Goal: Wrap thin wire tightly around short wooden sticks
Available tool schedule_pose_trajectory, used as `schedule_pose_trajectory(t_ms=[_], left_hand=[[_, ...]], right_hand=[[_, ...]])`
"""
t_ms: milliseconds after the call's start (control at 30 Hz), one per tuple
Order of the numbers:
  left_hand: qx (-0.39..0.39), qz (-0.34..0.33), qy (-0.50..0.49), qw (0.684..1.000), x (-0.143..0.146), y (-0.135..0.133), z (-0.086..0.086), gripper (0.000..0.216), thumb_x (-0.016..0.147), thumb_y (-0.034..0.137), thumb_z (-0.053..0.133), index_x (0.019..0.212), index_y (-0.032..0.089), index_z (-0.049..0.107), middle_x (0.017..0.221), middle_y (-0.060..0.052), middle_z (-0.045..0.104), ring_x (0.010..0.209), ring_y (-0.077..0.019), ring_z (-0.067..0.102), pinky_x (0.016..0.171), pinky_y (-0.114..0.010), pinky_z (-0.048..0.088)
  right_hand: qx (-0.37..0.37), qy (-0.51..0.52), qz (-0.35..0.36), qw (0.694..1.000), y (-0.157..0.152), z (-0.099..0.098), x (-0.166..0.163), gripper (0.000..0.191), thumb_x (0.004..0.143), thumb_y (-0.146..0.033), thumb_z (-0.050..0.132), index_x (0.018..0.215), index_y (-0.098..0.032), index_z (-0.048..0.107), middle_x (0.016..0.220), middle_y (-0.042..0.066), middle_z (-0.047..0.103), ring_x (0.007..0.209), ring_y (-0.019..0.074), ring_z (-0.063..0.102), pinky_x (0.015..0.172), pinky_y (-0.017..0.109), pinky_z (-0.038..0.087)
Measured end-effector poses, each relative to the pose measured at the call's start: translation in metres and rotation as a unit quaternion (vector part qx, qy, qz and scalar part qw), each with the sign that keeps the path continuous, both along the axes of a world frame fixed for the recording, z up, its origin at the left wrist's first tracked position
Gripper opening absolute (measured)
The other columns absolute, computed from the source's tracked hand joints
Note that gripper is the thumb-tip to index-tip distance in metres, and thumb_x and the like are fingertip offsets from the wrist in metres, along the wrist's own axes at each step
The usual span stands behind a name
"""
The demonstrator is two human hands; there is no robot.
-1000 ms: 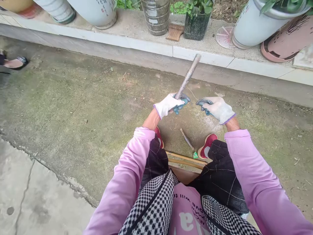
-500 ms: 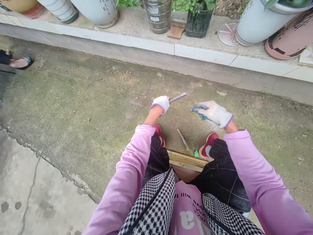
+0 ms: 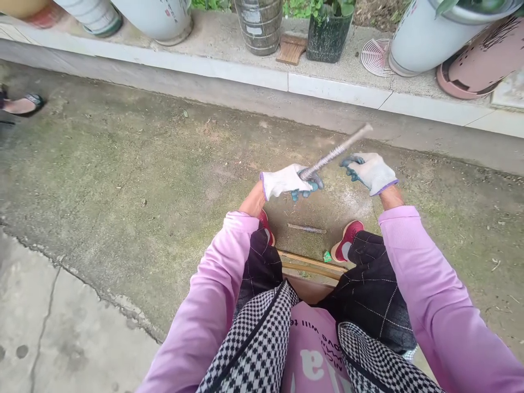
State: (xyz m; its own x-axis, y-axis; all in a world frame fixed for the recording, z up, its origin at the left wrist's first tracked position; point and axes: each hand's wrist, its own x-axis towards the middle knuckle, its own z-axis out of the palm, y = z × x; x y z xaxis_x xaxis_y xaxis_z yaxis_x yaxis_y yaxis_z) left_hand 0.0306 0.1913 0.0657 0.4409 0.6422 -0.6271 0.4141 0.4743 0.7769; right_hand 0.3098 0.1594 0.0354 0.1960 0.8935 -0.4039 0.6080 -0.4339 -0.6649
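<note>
Two gloved hands are in view. The left hand (image 3: 286,181) is closed around the lower end of one threaded metal rod (image 3: 334,151), which slants up toward 2 o'clock. The right hand (image 3: 371,171) sits at 3 o'clock of the rod, fingers curled loosely, holding nothing visible; contact with the rod cannot be determined. A second rod (image 3: 307,228) lies flat on the concrete floor (image 3: 123,180) at 6 o'clock of the hands, between two red shoes (image 3: 347,239). At 12 o'clock, one ledge (image 3: 229,41) carries several pots.
</note>
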Motion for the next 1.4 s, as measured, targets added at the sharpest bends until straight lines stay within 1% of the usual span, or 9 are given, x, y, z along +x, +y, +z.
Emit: schedule_pose_trajectory(t_ms=[100,200,367,500,700,867,1000,1200,1400], left_hand=[[0.008,-0.004,-0.056,0.998,0.002,0.009,0.010,0.022,0.094,0.012,0.079,0.116,0.015,0.081,0.067,0.004,0.068,0.049,-0.0065,0.056,0.050,-0.017,0.045],[0.016,0.118,-0.049,0.992,0.006,0.016,0.007,0.018,0.102,0.021,0.077,0.119,0.015,0.078,0.067,0.005,0.066,0.043,-0.0041,0.046,0.047,-0.017,0.041],[-0.046,0.235,-0.192,0.952,0.020,0.020,-0.010,0.034,0.105,0.034,0.078,0.132,0.013,0.075,0.080,0.001,0.075,0.058,-0.0068,0.063,0.071,-0.021,0.060],[-0.061,0.324,-0.249,0.911,0.042,0.006,-0.016,0.048,0.099,0.035,0.087,0.139,0.013,0.076,0.093,-0.004,0.082,0.080,-0.0109,0.077,0.091,-0.024,0.062],[-0.069,0.335,-0.237,0.909,0.065,-0.024,-0.019,0.045,0.088,0.021,0.093,0.132,0.016,0.084,0.078,0.003,0.076,0.066,-0.0101,0.066,0.075,-0.023,0.057],[-0.036,0.269,-0.243,0.931,0.068,-0.028,-0.021,0.043,0.094,0.019,0.084,0.137,0.019,0.082,0.091,-0.001,0.082,0.082,-0.0139,0.073,0.084,-0.024,0.059],[0.000,0.256,-0.235,0.938,0.064,-0.023,-0.021,0.024,0.097,0.015,0.078,0.120,0.016,0.084,0.101,-0.004,0.085,0.099,-0.0153,0.076,0.095,-0.024,0.058],[0.052,0.315,-0.108,0.942,0.038,-0.005,-0.010,0.015,0.102,0.021,0.076,0.115,0.014,0.080,0.092,-0.002,0.078,0.063,-0.0055,0.058,0.064,-0.019,0.048],[0.087,0.299,-0.104,0.945,0.027,0.007,0.004,0.048,0.103,0.037,0.080,0.148,0.022,0.074,0.116,-0.007,0.084,0.070,-0.0093,0.072,0.063,-0.018,0.053]], right_hand=[[0.015,-0.043,0.074,0.996,0.000,-0.007,-0.015,0.025,0.093,-0.022,0.067,0.105,-0.021,0.088,0.093,0.007,0.086,0.082,0.0229,0.078,0.079,0.033,0.063],[0.086,-0.095,0.083,0.988,-0.003,-0.007,-0.029,0.034,0.092,-0.026,0.069,0.120,-0.024,0.086,0.124,0.012,0.087,0.115,0.0317,0.080,0.104,0.042,0.063],[0.163,-0.049,0.029,0.985,-0.017,0.010,-0.053,0.035,0.097,-0.031,0.065,0.127,-0.027,0.083,0.133,0.015,0.084,0.123,0.0350,0.077,0.112,0.047,0.059],[0.160,0.105,0.047,0.980,-0.028,0.008,-0.081,0.028,0.093,-0.041,0.067,0.113,-0.026,0.080,0.122,0.010,0.085,0.112,0.0318,0.078,0.105,0.046,0.061],[0.091,0.302,0.008,0.949,-0.031,-0.015,-0.103,0.039,0.064,-0.045,0.082,0.092,-0.026,0.064,0.082,0.002,0.075,0.075,0.0238,0.070,0.074,0.042,0.064],[0.086,0.297,-0.025,0.951,-0.031,-0.006,-0.094,0.043,0.067,-0.048,0.086,0.090,-0.027,0.057,0.070,-0.004,0.060,0.062,0.0171,0.058,0.060,0.034,0.057],[0.084,0.265,-0.079,0.957,-0.030,0.004,-0.087,0.042,0.078,-0.054,0.084,0.090,-0.030,0.052,0.062,-0.007,0.047,0.052,0.0137,0.044,0.044,0.028,0.043],[0.028,0.306,-0.090,0.947,-0.029,0.023,-0.072,0.050,0.076,-0.058,0.090,0.106,-0.026,0.065,0.064,-0.010,0.045,0.047,0.0098,0.035,0.038,0.025,0.027],[0.012,0.270,-0.075,0.960,-0.033,0.030,-0.080,0.047,0.075,-0.058,0.088,0.100,-0.024,0.067,0.062,-0.009,0.045,0.047,0.0101,0.038,0.038,0.025,0.031]])
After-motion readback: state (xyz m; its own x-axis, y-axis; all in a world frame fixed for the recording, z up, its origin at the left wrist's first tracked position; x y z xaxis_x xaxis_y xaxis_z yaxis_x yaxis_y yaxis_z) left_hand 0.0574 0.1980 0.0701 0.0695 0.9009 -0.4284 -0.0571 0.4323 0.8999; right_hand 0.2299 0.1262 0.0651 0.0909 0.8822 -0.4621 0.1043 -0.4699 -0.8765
